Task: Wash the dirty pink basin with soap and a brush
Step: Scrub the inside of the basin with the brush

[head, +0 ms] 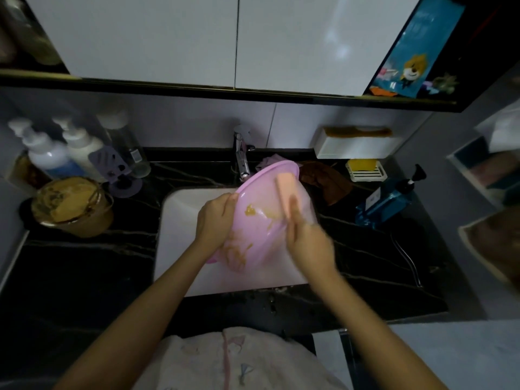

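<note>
A black veined worktop (84, 263) is shown with a white sink (180, 220) set into its middle. A chrome tap (242, 159) is mounted at the back edge behind the sink. Two white pump bottles (81, 146), a clear bottle (126, 144) and a purple stand (112, 164) are grouped in the back left corner. Just in front of them, a round tub (73, 206) smeared with brown paste is placed by the left edge. A brown cloth (326, 181) is bunched right of the tap. A white wall box (354, 146) is topped by a brown comb (357, 131). White cabinet doors (168, 38) are seen above.
</note>
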`<state>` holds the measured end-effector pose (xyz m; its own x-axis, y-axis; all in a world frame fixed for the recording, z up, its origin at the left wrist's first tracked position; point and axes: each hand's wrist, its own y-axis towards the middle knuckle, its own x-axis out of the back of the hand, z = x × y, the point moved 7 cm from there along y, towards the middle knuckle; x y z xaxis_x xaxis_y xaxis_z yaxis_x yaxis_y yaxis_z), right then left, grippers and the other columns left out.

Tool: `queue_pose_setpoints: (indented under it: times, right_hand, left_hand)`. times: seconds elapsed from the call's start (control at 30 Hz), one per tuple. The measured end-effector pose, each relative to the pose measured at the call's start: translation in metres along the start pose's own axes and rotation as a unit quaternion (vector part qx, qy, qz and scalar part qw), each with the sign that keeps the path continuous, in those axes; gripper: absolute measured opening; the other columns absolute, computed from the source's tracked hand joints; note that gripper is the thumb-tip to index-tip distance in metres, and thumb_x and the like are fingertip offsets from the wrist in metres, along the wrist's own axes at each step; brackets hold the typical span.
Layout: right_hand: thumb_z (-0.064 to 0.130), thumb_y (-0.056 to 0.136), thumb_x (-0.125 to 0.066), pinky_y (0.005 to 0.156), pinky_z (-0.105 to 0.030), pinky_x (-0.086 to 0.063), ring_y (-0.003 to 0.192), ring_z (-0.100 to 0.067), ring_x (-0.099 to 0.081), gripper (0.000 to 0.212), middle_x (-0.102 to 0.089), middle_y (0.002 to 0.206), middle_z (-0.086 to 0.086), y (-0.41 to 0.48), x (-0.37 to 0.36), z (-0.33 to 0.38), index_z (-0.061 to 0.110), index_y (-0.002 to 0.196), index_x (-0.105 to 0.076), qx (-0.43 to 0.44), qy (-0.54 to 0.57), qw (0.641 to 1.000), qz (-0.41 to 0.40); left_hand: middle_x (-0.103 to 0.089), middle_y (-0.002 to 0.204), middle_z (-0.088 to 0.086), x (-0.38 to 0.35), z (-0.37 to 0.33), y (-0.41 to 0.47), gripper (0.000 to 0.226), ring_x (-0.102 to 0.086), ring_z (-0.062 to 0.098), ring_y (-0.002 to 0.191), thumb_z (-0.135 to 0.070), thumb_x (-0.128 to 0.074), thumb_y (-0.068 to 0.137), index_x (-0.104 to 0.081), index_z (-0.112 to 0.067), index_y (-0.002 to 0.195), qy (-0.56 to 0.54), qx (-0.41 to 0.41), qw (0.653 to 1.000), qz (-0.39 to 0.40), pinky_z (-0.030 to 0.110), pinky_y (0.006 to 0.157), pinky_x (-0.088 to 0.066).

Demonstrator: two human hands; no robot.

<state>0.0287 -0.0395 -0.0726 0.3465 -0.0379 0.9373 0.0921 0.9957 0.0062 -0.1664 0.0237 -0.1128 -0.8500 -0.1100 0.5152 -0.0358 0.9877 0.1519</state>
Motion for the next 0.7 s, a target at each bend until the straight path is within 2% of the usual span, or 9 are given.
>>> queue_pose_setpoints:
  times: [0.07,0.13,0.23,0.27,0.33,0.4,0.43,0.57,0.7]
  right_hand:
    - [0.041,0.093,-0.022,0.047,-0.036,-0.044,0.050,-0.033,-0.059,0.059,-0.062,0.059,-0.012,-0.034,-0.026,0.026,0.029,0.150,-0.013,0.086,-0.003,0.996,0.010]
    - [0.037,0.091,-0.030,0.035,-0.033,-0.041,0.037,-0.030,-0.052,0.058,-0.054,0.046,-0.009,-0.035,-0.024,0.012,0.027,0.148,-0.024,0.098,-0.022,0.995,-0.015]
    - [0.037,0.099,-0.027,0.048,-0.033,-0.045,0.054,-0.029,-0.057,0.054,-0.059,0.063,-0.012,-0.008,-0.010,-0.035,0.034,0.150,-0.010,-0.068,0.034,0.997,-0.028]
    - [0.040,0.098,-0.021,0.051,-0.033,-0.043,0.058,-0.030,-0.058,0.055,-0.060,0.066,-0.014,-0.010,-0.014,-0.035,0.034,0.150,-0.004,-0.078,0.067,0.994,-0.035]
    - [0.046,0.092,-0.016,0.049,-0.036,-0.043,0.052,-0.033,-0.058,0.058,-0.061,0.059,-0.015,-0.028,-0.027,-0.001,0.031,0.147,-0.002,0.007,0.068,0.997,-0.042]
    - [0.042,0.090,-0.025,0.039,-0.032,-0.040,0.039,-0.032,-0.053,0.060,-0.056,0.046,-0.011,-0.041,-0.036,0.013,0.026,0.147,-0.017,0.104,0.009,0.993,-0.048]
    - [0.041,0.090,-0.027,0.038,-0.032,-0.041,0.039,-0.032,-0.053,0.059,-0.055,0.046,-0.011,-0.034,-0.031,0.004,0.027,0.147,-0.018,0.104,-0.012,0.993,-0.050]
    - [0.033,0.100,-0.030,0.053,-0.042,-0.051,0.055,-0.033,-0.057,0.054,-0.060,0.064,-0.016,-0.004,-0.017,-0.046,0.033,0.149,-0.007,-0.063,0.075,0.994,-0.046]
    - [0.040,0.093,-0.026,0.044,-0.038,-0.043,0.046,-0.036,-0.055,0.058,-0.059,0.054,-0.016,-0.027,-0.035,0.011,0.029,0.148,-0.012,0.111,0.052,0.991,-0.061]
  left_hand:
    - [-0.063,0.073,0.010,0.005,0.002,0.004,0.033,-0.059,0.031,0.074,-0.037,-0.033,0.092,-0.053,-0.018,0.073,0.002,0.001,1.000,-0.011,0.037,0.067,-0.043]
    - [-0.064,0.074,0.010,0.006,0.004,0.006,0.034,-0.059,0.031,0.076,-0.036,-0.033,0.092,-0.055,-0.017,0.075,0.005,-0.004,1.000,-0.007,0.037,0.068,-0.045]
    - [-0.060,0.070,0.010,-0.001,0.003,0.002,0.029,-0.058,0.033,0.073,-0.038,-0.032,0.092,-0.048,-0.024,0.072,0.008,-0.008,1.000,0.002,0.035,0.066,-0.042]
    - [-0.061,0.071,0.012,-0.002,0.002,0.001,0.030,-0.058,0.034,0.073,-0.039,-0.032,0.092,-0.047,-0.024,0.072,0.006,-0.005,1.000,0.002,0.037,0.066,-0.043]
    - [-0.064,0.074,0.015,0.000,0.002,0.002,0.033,-0.059,0.035,0.075,-0.040,-0.032,0.092,-0.051,-0.021,0.073,0.003,-0.001,1.000,-0.007,0.039,0.068,-0.046]
    - [-0.065,0.076,0.014,0.004,0.004,0.004,0.032,-0.060,0.034,0.077,-0.039,-0.033,0.092,-0.051,-0.021,0.073,0.001,0.001,1.000,-0.010,0.040,0.069,-0.046]
    - [-0.065,0.076,0.015,0.003,0.003,0.006,0.030,-0.060,0.035,0.077,-0.039,-0.033,0.092,-0.050,-0.023,0.073,0.005,0.000,1.000,-0.002,0.040,0.070,-0.046]
    - [-0.064,0.078,0.016,-0.005,-0.003,0.009,0.032,-0.059,0.037,0.079,-0.043,-0.032,0.091,-0.047,-0.023,0.071,0.025,0.000,1.000,0.018,0.042,0.072,-0.047]
    - [-0.063,0.074,0.012,0.002,0.002,0.014,0.036,-0.058,0.035,0.077,-0.044,-0.031,0.091,-0.046,-0.022,0.068,0.022,0.010,1.000,0.014,0.041,0.070,-0.046]
